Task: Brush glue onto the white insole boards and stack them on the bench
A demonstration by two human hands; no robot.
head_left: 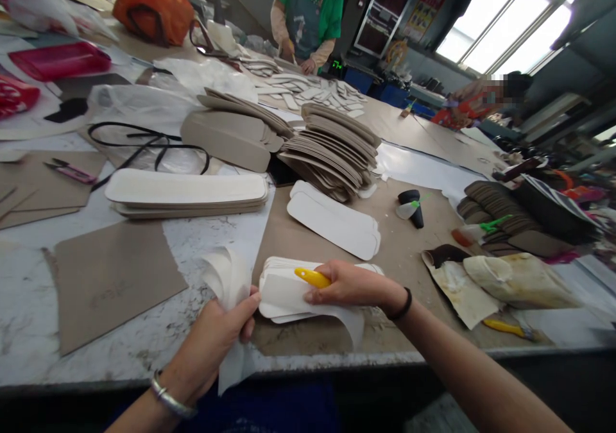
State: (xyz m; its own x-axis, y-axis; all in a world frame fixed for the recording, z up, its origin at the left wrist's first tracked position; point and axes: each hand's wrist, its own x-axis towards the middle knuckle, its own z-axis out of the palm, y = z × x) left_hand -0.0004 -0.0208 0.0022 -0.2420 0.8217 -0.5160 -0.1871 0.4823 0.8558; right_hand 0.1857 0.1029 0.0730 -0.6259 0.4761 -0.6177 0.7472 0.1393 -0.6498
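Gotta be a workshop: there's a long, scuffed worktable (24,346) loaded with a stack of matching white pieces (270,303) and piles of brown pieces (332,154). Plus an aproned person (307,25) working across it and a yellow-handled brush (505,327) lying near the edge.

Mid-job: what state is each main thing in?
Left hand: closed on thin translucent white strips, curled.
Right hand: closed on yellow tapered handle.
White round-ended stack: flat, under right hand.
White round-ended pieces beyond: flat, overlapping.
Brown curved pieces: piled, fanned.
Pink-handled snips: lying unheld.
Yellow-handled brush, right: lying unheld.
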